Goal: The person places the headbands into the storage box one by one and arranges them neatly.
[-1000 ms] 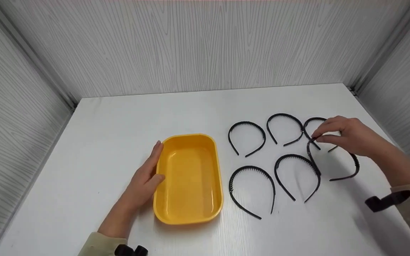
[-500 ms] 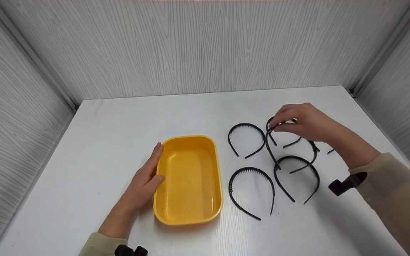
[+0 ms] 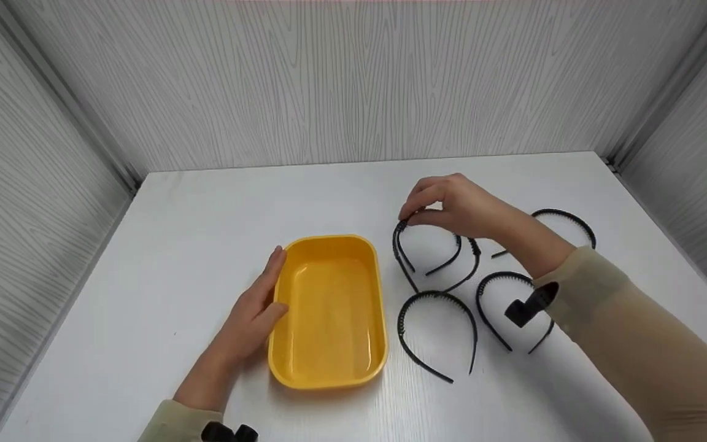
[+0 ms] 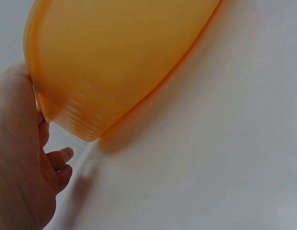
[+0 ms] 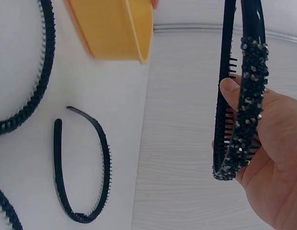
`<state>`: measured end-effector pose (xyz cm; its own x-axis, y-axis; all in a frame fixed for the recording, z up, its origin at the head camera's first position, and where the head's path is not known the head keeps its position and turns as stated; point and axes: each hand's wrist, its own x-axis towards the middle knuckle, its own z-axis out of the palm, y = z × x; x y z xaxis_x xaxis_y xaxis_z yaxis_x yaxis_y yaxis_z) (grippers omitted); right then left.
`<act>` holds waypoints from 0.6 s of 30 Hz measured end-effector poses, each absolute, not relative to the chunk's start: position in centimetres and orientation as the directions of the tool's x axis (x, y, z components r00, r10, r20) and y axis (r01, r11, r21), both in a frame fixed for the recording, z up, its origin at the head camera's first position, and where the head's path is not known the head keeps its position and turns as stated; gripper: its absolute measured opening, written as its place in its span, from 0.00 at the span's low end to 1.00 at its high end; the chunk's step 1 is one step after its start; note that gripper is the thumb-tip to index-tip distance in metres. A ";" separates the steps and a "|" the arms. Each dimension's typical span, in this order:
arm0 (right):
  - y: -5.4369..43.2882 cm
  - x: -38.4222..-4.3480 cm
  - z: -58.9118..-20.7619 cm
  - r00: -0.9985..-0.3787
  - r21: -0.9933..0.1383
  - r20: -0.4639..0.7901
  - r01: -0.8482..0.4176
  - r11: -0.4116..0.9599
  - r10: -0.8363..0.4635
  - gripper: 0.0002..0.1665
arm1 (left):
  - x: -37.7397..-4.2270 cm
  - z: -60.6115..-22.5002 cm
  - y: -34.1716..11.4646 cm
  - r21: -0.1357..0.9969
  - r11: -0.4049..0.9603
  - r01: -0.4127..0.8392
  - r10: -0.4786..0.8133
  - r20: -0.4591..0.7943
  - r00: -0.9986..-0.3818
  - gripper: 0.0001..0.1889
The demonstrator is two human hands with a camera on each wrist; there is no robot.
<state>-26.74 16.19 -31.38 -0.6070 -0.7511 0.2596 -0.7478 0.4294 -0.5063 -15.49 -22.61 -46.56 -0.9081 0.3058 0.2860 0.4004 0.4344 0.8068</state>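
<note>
My right hand (image 3: 452,205) pinches a black toothed headband (image 5: 249,96) by its curved top, its ends hanging down. In the right wrist view, sparkling stones cover part of this band. In the head view it overlaps another black headband (image 3: 458,245) on the table. My left hand (image 3: 249,316) grips the left side of a yellow plastic tray (image 3: 384,331), thumb over the rim and fingers along the outer wall. Nothing lies inside the tray. More black headbands rest to its right, one at the front (image 3: 436,294), one beside that (image 3: 507,274).
Farther back on the right lies another headband (image 3: 565,213), partly covered by my right forearm. The white table (image 3: 163,276) is bounded by pale wood-grain panels (image 3: 341,80) at the back and sides. A black strap piece (image 3: 531,305) sits at my right sleeve.
My right hand has carried the held headband leftward across the others, from the far right to just right of the tray. The left hand and tray have barely moved.
</note>
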 end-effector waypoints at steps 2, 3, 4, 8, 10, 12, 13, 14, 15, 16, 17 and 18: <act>14.9 -26.8 -31.4 -0.597 -0.508 0.255 -0.752 0.420 -0.760 0.10 | -15.4 -46.6 -22.6 0.806 0.445 0.390 0.302 0.275 -0.913 0.45; 14.3 -26.9 -31.5 -0.590 -0.506 0.255 -0.756 0.414 -0.766 0.10 | -15.4 -46.5 -22.5 0.808 0.448 0.383 0.300 0.267 -0.916 0.45; 13.7 -26.9 -31.5 -0.582 -0.504 0.256 -0.762 0.408 -0.772 0.10 | -15.4 -46.5 -22.5 0.810 0.449 0.377 0.297 0.262 -0.918 0.45; 11.5 -27.0 -31.9 -0.540 -0.489 0.263 -0.789 0.372 -0.799 0.09 | -15.3 -46.4 -22.3 0.813 0.453 0.366 0.293 0.252 -0.922 0.45; 10.4 -27.0 -32.1 -0.516 -0.482 0.265 -0.803 0.352 -0.815 0.09 | -15.4 -46.3 -22.3 0.811 0.452 0.371 0.297 0.256 -0.920 0.45; 9.4 -27.0 -32.3 -0.495 -0.474 0.258 -0.813 0.338 -0.830 0.09 | -15.4 -46.3 -22.3 0.807 0.454 0.377 0.302 0.258 -0.918 0.45; 8.9 -26.9 -32.4 -0.488 -0.470 0.253 -0.816 0.335 -0.835 0.09 | -15.4 -46.3 -22.4 0.806 0.455 0.380 0.303 0.261 -0.917 0.45; 8.4 -26.9 -32.6 -0.480 -0.466 0.246 -0.820 0.332 -0.842 0.09 | -15.4 -46.3 -22.4 0.802 0.458 0.384 0.305 0.265 -0.915 0.44; 7.9 -26.8 -32.7 -0.474 -0.457 0.237 -0.825 0.333 -0.848 0.09 | -15.5 -46.3 -22.4 0.799 0.461 0.387 0.303 0.268 -0.914 0.44; 7.3 -26.8 -32.8 -0.466 -0.450 0.229 -0.829 0.332 -0.854 0.09 | -15.5 -46.3 -22.4 0.795 0.464 0.390 0.303 0.271 -0.914 0.44; 6.8 -26.7 -32.9 -0.459 -0.444 0.221 -0.833 0.330 -0.861 0.09 | -15.5 -46.2 -22.4 0.792 0.466 0.393 0.303 0.275 -0.913 0.44; 6.3 -26.7 -33.0 -0.452 -0.438 0.214 -0.837 0.328 -0.866 0.10 | -15.5 -46.3 -22.4 0.790 0.468 0.396 0.303 0.278 -0.912 0.44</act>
